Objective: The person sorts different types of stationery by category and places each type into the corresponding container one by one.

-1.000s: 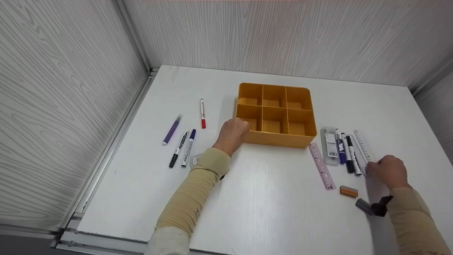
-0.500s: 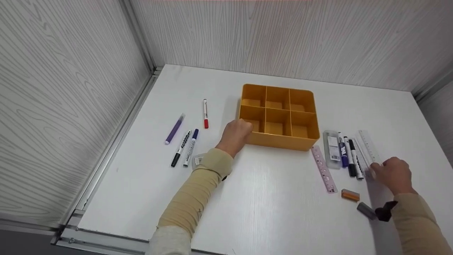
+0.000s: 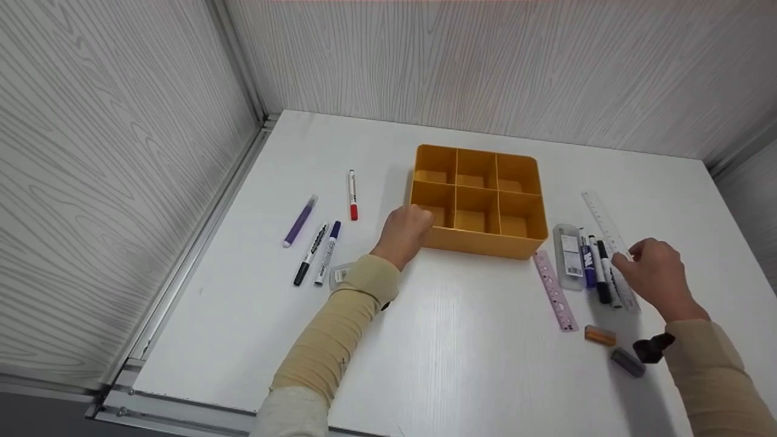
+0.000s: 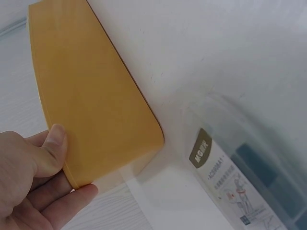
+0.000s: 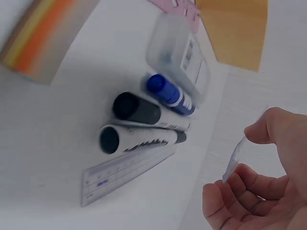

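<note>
My left hand (image 3: pixel 403 235) grips the near-left corner of a yellow six-compartment organizer box (image 3: pixel 479 241); in the left wrist view, the thumb lies on the outer wall and the other fingers go round its rim. At the right, my right hand (image 3: pixel 654 276) pinches a clear ruler (image 3: pixel 602 220) between thumb and fingers, off the table. The right wrist view shows that held ruler (image 5: pixel 233 160) nearly edge-on. A second clear ruler (image 5: pixel 125 172) lies on the table beside several markers (image 5: pixel 144 139), partly hidden by my right hand in the head view.
Right of the box lie a clear plastic case (image 3: pixel 569 256), a pink ruler (image 3: pixel 555 291), an orange-banded eraser (image 3: pixel 600 335) and a grey block (image 3: pixel 627 362). Several pens (image 3: pixel 328 252) lie at the left, near another clear case (image 4: pixel 240 167) partly under my left arm.
My right hand has lifted the clear ruler and carried it leftward over the markers, uncovering the second ruler. My left hand has kept its grip on the box.
</note>
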The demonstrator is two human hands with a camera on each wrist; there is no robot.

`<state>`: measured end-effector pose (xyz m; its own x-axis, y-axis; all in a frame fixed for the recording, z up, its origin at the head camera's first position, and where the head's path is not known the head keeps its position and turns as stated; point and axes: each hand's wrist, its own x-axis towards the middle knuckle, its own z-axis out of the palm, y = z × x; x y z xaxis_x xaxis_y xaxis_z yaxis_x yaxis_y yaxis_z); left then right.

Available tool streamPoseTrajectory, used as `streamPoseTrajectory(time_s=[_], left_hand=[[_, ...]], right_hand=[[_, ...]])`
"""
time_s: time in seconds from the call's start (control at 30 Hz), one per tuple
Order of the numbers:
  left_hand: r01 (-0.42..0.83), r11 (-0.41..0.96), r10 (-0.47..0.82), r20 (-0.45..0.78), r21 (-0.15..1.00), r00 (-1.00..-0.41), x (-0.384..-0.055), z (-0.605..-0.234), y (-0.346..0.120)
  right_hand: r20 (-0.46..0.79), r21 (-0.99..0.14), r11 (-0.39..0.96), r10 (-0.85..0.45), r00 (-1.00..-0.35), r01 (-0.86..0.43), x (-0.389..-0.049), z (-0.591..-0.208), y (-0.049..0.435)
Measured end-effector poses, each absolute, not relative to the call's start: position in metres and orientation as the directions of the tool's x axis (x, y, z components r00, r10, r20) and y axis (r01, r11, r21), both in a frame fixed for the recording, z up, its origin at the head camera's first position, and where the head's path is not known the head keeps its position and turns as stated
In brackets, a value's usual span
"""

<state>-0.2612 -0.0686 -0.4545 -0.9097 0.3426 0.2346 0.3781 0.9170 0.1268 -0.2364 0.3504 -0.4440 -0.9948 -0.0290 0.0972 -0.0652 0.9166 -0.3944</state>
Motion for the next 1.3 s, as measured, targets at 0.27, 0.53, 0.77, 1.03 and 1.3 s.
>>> streamPoseTrajectory(time_s=[0.27, 0.53, 0.77, 1.03, 1.3], left_hand=[[0.380, 0.914, 0.342, 0.231, 0.141, -0.911, -0.260, -0.455, -0.069], [0.368, 0.920, 0.333, 0.222, 0.139, -0.916, -0.259, -0.455, -0.068], [0.365, 0.923, 0.333, 0.221, 0.123, -0.917, -0.259, -0.454, -0.068], [0.380, 0.919, 0.338, 0.285, 0.104, -0.897, -0.259, -0.458, -0.069], [0.380, 0.919, 0.340, 0.279, 0.103, -0.898, -0.258, -0.458, -0.069]], right_hand=[[0.019, -0.412, 0.907, -0.083, -0.996, -0.083, -0.235, -0.425, 0.315], [-0.063, -0.385, 0.917, -0.145, -0.987, -0.110, -0.234, -0.416, 0.284], [-0.112, -0.377, 0.918, -0.178, -0.978, -0.124, -0.236, -0.414, 0.270], [-0.078, -0.382, 0.906, -0.229, -0.970, -0.183, -0.239, -0.414, 0.260], [-0.089, -0.372, 0.907, -0.248, -0.965, -0.199, -0.243, -0.410, 0.246]])
